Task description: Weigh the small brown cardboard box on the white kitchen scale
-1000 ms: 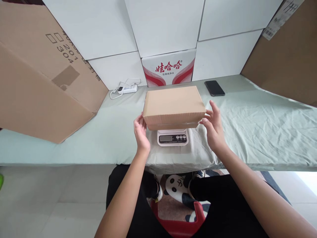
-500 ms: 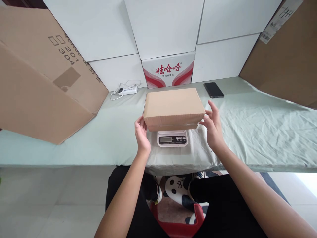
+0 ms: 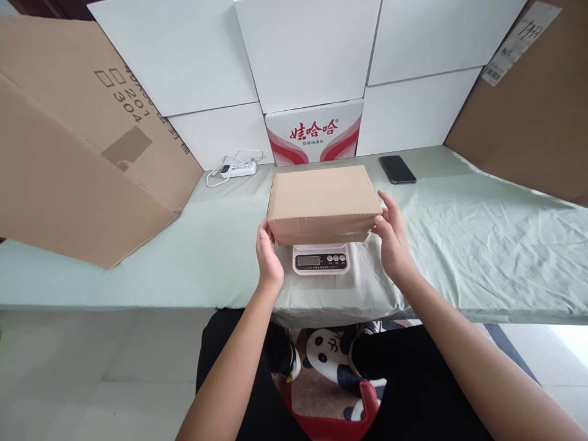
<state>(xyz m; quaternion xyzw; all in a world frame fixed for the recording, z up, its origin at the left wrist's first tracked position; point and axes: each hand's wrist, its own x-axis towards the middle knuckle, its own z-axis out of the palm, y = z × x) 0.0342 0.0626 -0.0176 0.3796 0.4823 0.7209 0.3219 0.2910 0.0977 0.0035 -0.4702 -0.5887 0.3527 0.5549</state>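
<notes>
A: Your left hand [image 3: 267,257] was flat against the left end of the cardboard box [image 3: 324,202], your right hand [image 3: 391,240] against the right end. Both grips were pressed on the box from opposite sides, fingers spread along the end faces rather than curled under. Looked like you were steadying it, not lifting; that's my read.

B: Where was the box?

A: Between your two grips, sitting on the kitchen scale [image 3: 320,258]. The scale's display and buttons stuck out toward you, just below and between your hands. The box overhung the platform on both sides, which would explain why you held both ends: it could tip otherwise.

B: Was the reading visible?

A: Too small to tell.

B: Count?

A: One box on the scale, one scale. Beyond your right grip, one dark phone [image 3: 397,169], lying flat and well apart. Beyond your left grip, one white power strip [image 3: 237,168] with its cord, also well apart. Straight past the box, one red-and-white printed carton [image 3: 314,131] against the wall. Two big brown cardboard sheets: one far out to your left [image 3: 78,141], one far out to your right [image 3: 537,104], both leaning.

B: Worktop?

A: The worktop [image 3: 482,245] had a pale green cloth, wrinkled near your right grip.
</notes>
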